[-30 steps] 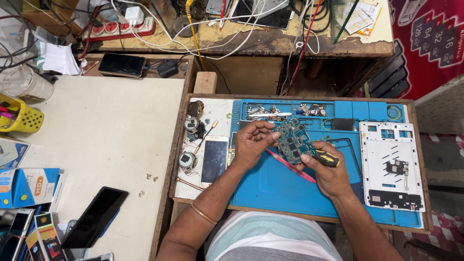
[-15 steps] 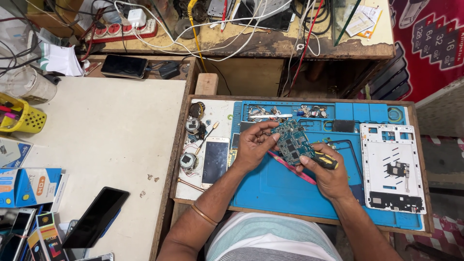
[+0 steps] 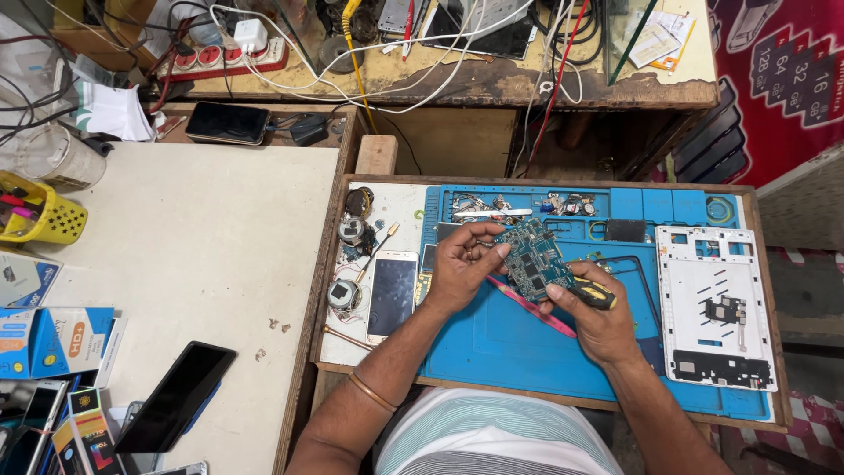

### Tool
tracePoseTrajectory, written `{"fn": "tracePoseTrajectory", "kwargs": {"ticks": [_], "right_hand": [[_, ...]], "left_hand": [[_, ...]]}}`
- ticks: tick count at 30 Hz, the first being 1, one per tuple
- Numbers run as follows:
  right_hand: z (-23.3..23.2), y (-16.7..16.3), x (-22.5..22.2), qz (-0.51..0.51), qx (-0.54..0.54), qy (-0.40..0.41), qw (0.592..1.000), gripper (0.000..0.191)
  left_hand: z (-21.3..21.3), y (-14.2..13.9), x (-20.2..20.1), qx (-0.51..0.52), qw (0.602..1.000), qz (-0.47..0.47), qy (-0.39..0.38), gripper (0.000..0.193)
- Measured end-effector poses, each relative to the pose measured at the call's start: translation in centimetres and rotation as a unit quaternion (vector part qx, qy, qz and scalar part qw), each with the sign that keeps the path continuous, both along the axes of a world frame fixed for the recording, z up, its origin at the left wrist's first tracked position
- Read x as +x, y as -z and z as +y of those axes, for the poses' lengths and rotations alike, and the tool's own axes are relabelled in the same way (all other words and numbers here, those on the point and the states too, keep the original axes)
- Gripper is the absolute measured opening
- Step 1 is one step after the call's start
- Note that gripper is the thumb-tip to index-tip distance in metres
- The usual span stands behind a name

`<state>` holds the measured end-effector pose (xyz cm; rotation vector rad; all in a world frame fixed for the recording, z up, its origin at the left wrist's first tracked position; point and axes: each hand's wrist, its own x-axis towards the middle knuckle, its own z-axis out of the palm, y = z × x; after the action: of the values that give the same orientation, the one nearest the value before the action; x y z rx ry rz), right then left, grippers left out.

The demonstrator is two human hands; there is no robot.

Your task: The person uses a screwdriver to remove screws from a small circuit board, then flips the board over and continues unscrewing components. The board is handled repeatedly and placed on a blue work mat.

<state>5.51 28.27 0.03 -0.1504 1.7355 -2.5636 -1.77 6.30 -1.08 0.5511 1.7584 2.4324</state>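
Over a blue repair mat [image 3: 492, 352] on a wooden-edged surface [image 3: 327, 264], a person's left hand [image 3: 459, 268] pinches a green circuit board [image 3: 532, 261] by its left edge, fingers closed on it, holding it tilted just above the mat. The right hand [image 3: 598, 321] has its fingers clenched around a yellow-and-black screwdriver [image 3: 591, 295], whose tip meets the board's lower right corner. A pink pry tool [image 3: 527, 306] lies on the mat beneath the board. A slip of the tip looks the likeliest fault: held only at one edge, the board could twist and let the tip skid across its components, or drop onto the pry tool. Loose small parts [image 3: 563, 206] crowd the mat's top trays, and a white phone [image 3: 392, 293] lies just left of the left hand, so sideways room is tight. A white back frame [image 3: 714, 299] fills the right end. Bare mat shows below the hands, toward the person.
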Motion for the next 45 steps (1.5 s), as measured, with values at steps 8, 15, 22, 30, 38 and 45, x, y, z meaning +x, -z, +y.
{"fn": "tracePoseTrajectory", "kwargs": {"ticks": [8,15,22,30,38,45], "right_hand": [[0.0,0.1,0.0,0.000,-0.004,0.001,1.000,0.017],[-0.1,0.0,0.0,-0.006,0.003,-0.001,1.000,0.017],[-0.1,0.2,0.0,-0.005,0.006,-0.003,1.000,0.017],[-0.1,0.3,-0.1,-0.013,0.031,0.002,0.999,0.016],[-0.2,0.2,-0.1,-0.004,0.017,0.006,1.000,0.017],[-0.1,0.1,-0.1,0.001,-0.004,0.012,1.000,0.017]], "left_hand": [[0.0,0.1,0.0,0.008,1.000,-0.006,0.005,0.028],[0.0,-0.9,0.2,0.004,1.000,-0.007,0.011,0.039],[-0.2,-0.6,0.2,-0.015,0.999,0.019,0.029,0.034],[-0.3,-0.1,0.1,0.003,0.999,0.013,0.046,0.034],[-0.1,-1.0,0.3,-0.001,1.000,0.001,0.030,0.034],[0.0,0.0,0.0,0.004,0.999,0.005,-0.034,0.031]]}}
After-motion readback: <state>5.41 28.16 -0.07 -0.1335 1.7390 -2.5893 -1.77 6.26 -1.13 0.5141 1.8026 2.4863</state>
